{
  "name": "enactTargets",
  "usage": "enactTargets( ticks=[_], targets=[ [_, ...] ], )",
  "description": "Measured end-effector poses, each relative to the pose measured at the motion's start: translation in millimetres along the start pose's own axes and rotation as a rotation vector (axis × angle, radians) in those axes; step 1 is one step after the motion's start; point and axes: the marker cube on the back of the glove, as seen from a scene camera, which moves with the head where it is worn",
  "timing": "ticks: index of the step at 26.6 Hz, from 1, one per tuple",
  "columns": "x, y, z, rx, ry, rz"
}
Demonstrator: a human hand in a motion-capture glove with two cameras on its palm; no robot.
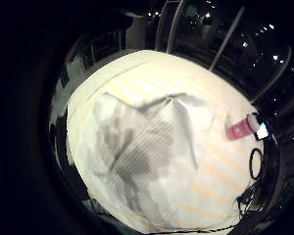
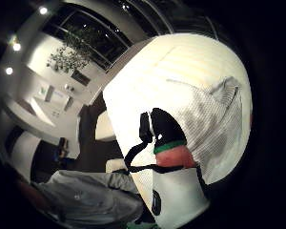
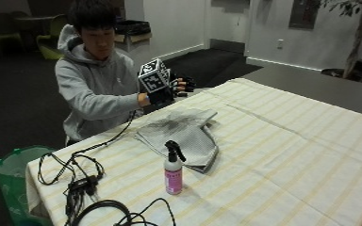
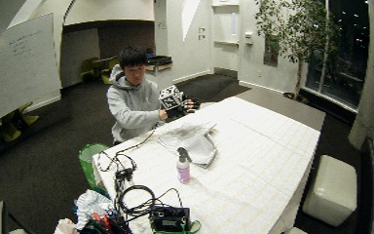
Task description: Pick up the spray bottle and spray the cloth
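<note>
A white spray bottle (image 3: 173,172) with pink liquid and a black trigger head stands upright on the striped tablecloth (image 3: 294,141), near the front edge. Behind it lies a folded grey cloth (image 3: 184,134) with dark wet patches. My gloved right hand (image 3: 171,87) is raised above the table's far edge, beyond the cloth and well away from the bottle, with relaxed fingers and nothing in it. From the palm, the little finger side view looks down on the stained cloth (image 1: 137,156) and the bottle (image 1: 242,128) past it. A gloved finger (image 2: 167,129) shows over the cloth (image 2: 214,124).
Black cables and a coiled loop (image 3: 84,183) lie at the table's left end. A green bin (image 3: 14,172) stands on the floor beside that end. A black device and clutter (image 4: 167,219) sit at the table's near corner. A white stool (image 4: 333,190) stands on the right.
</note>
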Motion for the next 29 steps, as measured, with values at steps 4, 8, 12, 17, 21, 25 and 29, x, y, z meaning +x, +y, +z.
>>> enactTargets(
  ticks=[4,8,12,17,21,25,29],
  targets=[
    [-4,3,1,0.002,-0.004,-0.008],
    [3,3,-3,0.004,-0.007,-0.011],
    [4,6,-4,0.007,-0.012,-0.006],
    [8,15,-7,0.052,-0.019,-0.010],
    [22,26,-16,0.131,-0.030,0.010],
    [40,38,-28,0.215,-0.042,0.067],
    [59,53,-40,0.287,-0.043,0.139]
  ],
)
